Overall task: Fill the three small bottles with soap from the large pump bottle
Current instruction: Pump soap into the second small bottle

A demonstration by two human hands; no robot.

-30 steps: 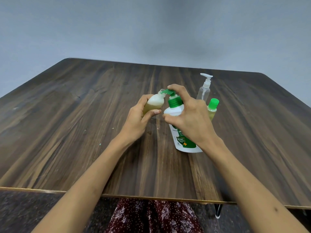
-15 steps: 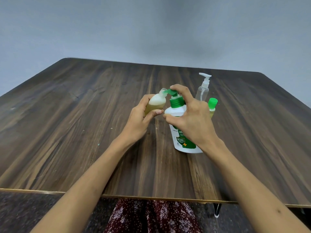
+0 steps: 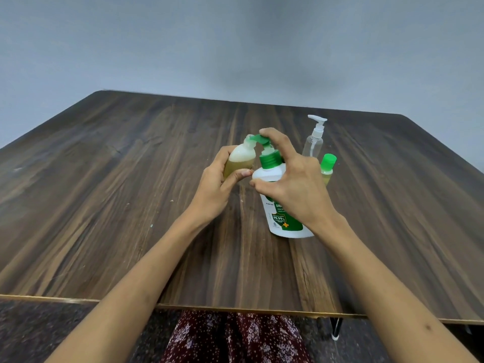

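Three small bottles in play, one mid-fill. Left hand (image 3: pixel 218 188) wrapped around the open small bottle (image 3: pixel 239 162), holding it tilted with its mouth right up at the green nozzle of the large pump bottle (image 3: pixel 279 197), which stands on the table (image 3: pixel 104 192). Right hand (image 3: pixel 293 184) spread over the pump, index finger on the pump head, thumb against the bottle's shoulder. Looks mostly full already, foam up near the neck, so probably overflowing with another full press. Could also dribble down the fingers if the mouth slips off the nozzle. Just behind the right hand: a clear spray-pump bottle (image 3: pixel 314 138) and a green-capped small bottle (image 3: pixel 327 167), close enough to get knocked over by a careless wrist. Nothing blocking the fill itself.
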